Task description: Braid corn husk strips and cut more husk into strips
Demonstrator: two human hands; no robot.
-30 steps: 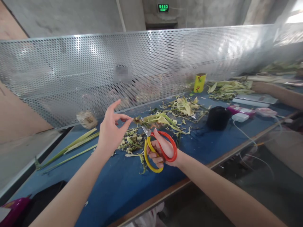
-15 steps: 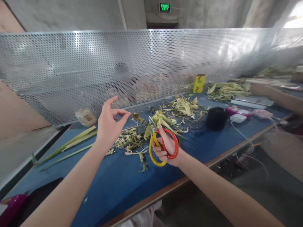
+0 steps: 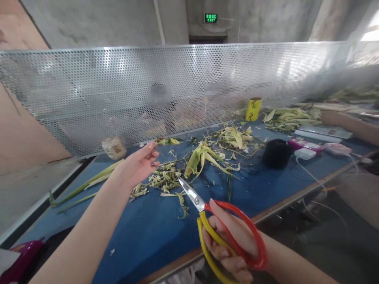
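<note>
My left hand (image 3: 137, 162) reaches over the blue table with its thumb and fingers pinched on a small withered plant scrap (image 3: 168, 141). My right hand (image 3: 229, 242) grips a pair of scissors (image 3: 196, 199) by its red and yellow handles. The blades look closed and point up and left. Beyond their tip lies a pile of small pale-green clippings (image 3: 166, 175). A clump of yellow-green leaves (image 3: 203, 156) rests right of that pile, apart from both hands. Long green stalks (image 3: 89, 183) lie at the left, partly behind my left forearm.
A perforated metal screen (image 3: 124, 90) borders the far side of the blue table (image 3: 142, 236). Further right are more husks (image 3: 233, 138), a yellow roll (image 3: 254, 109), a black round bundle (image 3: 277, 154) and a white adapter with cables (image 3: 305, 154). Another person's arm (image 3: 349, 124) reaches in there.
My right hand has drawn the scissors back toward me and to the right, away from the leaf clump. My left hand has shifted slightly left with the scrap and turned.
</note>
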